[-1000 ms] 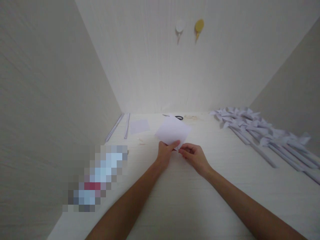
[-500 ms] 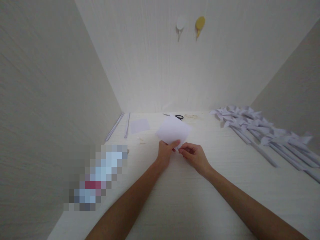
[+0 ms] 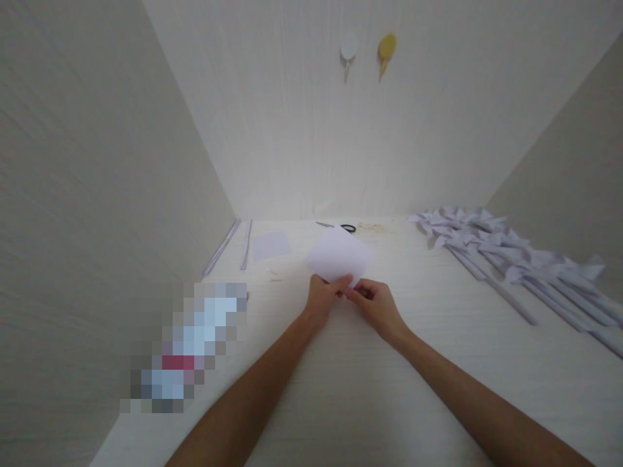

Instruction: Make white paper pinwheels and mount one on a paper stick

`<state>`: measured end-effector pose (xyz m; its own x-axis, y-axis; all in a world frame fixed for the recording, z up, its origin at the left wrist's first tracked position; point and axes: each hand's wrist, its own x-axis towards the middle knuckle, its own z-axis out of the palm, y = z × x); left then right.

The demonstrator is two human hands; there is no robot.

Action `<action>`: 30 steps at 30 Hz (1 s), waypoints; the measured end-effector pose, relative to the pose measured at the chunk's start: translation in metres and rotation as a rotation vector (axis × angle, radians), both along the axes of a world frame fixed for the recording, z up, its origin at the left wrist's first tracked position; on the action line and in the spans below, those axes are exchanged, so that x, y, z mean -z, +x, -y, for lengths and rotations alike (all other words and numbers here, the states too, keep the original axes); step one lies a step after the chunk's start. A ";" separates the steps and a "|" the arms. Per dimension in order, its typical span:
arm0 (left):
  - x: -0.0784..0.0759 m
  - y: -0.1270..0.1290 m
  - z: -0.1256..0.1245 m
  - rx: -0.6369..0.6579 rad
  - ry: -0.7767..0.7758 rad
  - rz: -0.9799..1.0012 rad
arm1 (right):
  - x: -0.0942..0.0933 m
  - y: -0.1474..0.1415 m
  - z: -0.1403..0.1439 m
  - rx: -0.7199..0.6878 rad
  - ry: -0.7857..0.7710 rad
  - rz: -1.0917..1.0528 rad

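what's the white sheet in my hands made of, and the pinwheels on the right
Sheet: looks like thin matte paper; it bends where both hands pinch its near corner. Pinwheels: seemingly the same white paper, folded with sharp creases; their sticks look like rolled paper, though that is uncertain.

Paper-craft workstation, boxed in: pale wood-grain worktop (image 3: 370, 389) closed off by matching panels left, right, behind. Two hooks (image 3: 368, 49), one white, one yellow, on back panel. Row of finished paper pinwheels (image 3: 506, 256) at right, scissors (image 3: 343, 227), paper strips (image 3: 233, 245), spare sheet (image 3: 270, 245) near back edge.
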<state>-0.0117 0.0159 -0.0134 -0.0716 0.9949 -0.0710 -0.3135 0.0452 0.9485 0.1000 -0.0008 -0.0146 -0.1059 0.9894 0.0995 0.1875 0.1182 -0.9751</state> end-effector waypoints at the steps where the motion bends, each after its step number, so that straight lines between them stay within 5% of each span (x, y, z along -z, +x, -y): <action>1: 0.000 0.000 0.000 0.011 0.003 -0.003 | 0.000 0.000 0.000 0.006 0.010 0.006; 20: 0.003 0.001 0.003 0.157 0.003 0.049 | 0.001 0.001 0.001 0.028 -0.026 -0.050; 30: -0.006 -0.003 -0.004 -0.152 -0.084 0.243 | 0.005 0.002 -0.002 0.031 -0.085 -0.182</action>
